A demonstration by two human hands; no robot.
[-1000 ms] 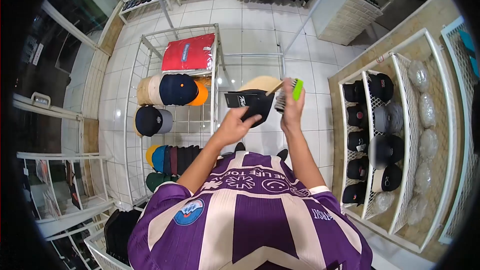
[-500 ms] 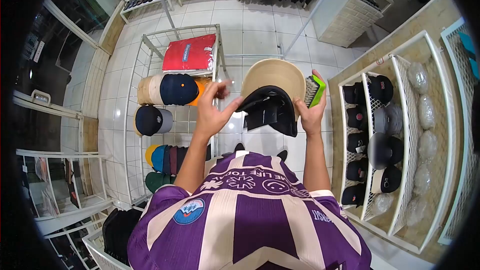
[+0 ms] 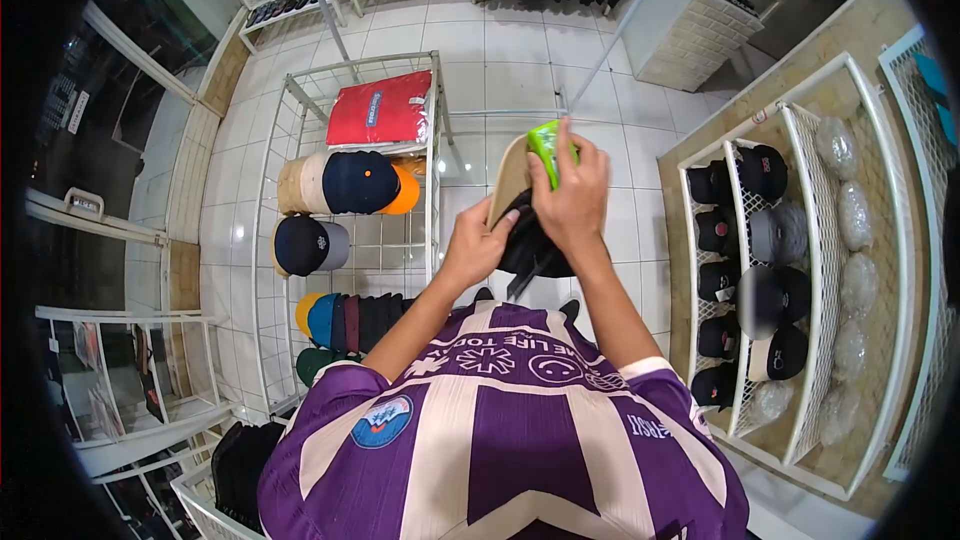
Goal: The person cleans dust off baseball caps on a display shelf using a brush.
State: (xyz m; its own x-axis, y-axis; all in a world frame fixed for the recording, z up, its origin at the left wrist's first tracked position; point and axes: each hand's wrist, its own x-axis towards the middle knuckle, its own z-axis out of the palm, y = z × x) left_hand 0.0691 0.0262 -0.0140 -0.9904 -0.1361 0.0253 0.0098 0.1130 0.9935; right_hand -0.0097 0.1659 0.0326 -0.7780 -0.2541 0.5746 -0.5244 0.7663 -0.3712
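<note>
A cap with a tan brim [image 3: 510,178] and a black crown is held in front of my chest, its brim pointing up and tilted sideways. My left hand [image 3: 474,248] grips the cap's left edge where the brim meets the crown. In my right hand [image 3: 573,190] is a green brush [image 3: 544,148], held against the brim, its bristles hidden. A dark strap or tag hangs below the crown.
At the left, a white wire rack [image 3: 436,140] holds a red packaged garment [image 3: 380,108] and rows of caps [image 3: 357,180]. A white shelf [image 3: 815,290] at the right carries caps and plastic-wrapped items. Black clothes hang at the back.
My left hand has closed on the cap, which has turned so its brim is seen narrower. My right hand has left the cap's edge and moved the brush left onto the brim.
</note>
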